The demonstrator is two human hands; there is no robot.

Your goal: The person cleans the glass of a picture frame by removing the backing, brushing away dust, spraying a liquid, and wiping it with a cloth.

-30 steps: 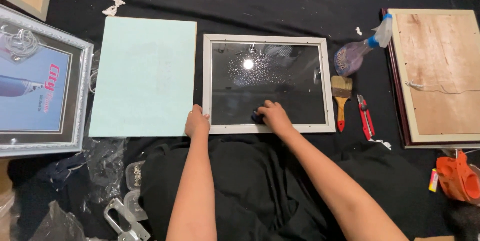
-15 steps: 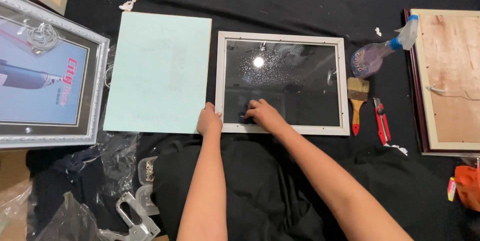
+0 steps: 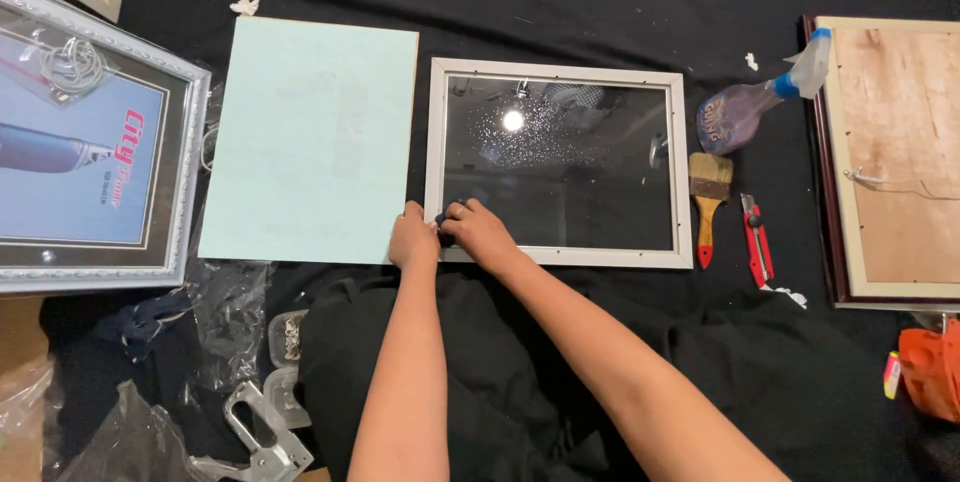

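Sliding left along the glass, the right hand (image 3: 480, 232) now presses a small dark cloth (image 3: 443, 216) into the near left corner of the white frame (image 3: 558, 68), whose long side runs left to right, touching the left hand (image 3: 413, 239) gripping that corner.

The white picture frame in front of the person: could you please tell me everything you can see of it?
The white picture frame lies flat on the black cloth, a landscape rectangle with thin, pale, painted-looking rails and small dark tabs along its inner edge. Its glass pane reflects a ceiling light and carries speckled droplets near the top. The left hand rests on its lower left corner; the right hand presses something small and dark on the glass there. A pale green board lies alongside its left.
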